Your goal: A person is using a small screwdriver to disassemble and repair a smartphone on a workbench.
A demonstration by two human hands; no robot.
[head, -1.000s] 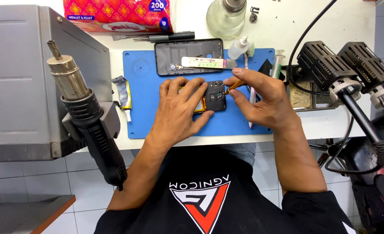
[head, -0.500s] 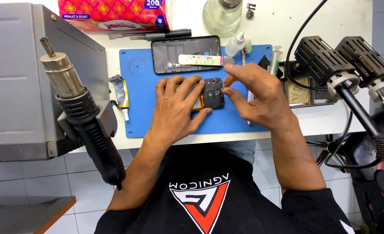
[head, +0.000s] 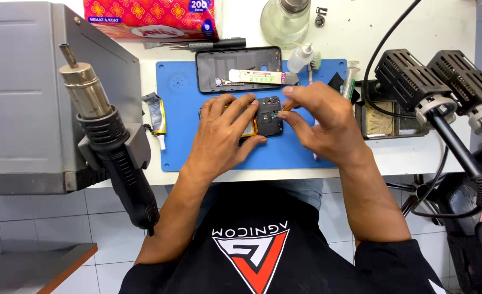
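An opened phone (head: 268, 115) with its dark inner frame up lies on the blue work mat (head: 178, 90). My left hand (head: 222, 133) rests flat over its left part, fingers spread, pressing it down. My right hand (head: 320, 122) pinches a thin tool with an orange tip (head: 288, 106) that touches the phone's upper right edge. The phone's black back cover (head: 214, 62) lies at the mat's far side with a white and green strip (head: 254, 76) across it.
A hot air gun (head: 102, 136) hangs on the grey station (head: 23, 92) at left. A glue tube (head: 156, 114), small white bottle (head: 300, 57), glass jar (head: 284, 19), screwdriver (head: 219, 43), red tissue pack (head: 151, 16) and syringe (head: 349, 79) surround the mat. Black soldering holders (head: 437, 81) with cables stand right.
The view has shifted slightly. My right hand has drawn a little to the right, its tool tip staying at the phone's upper right edge. My left hand keeps pressing the phone.
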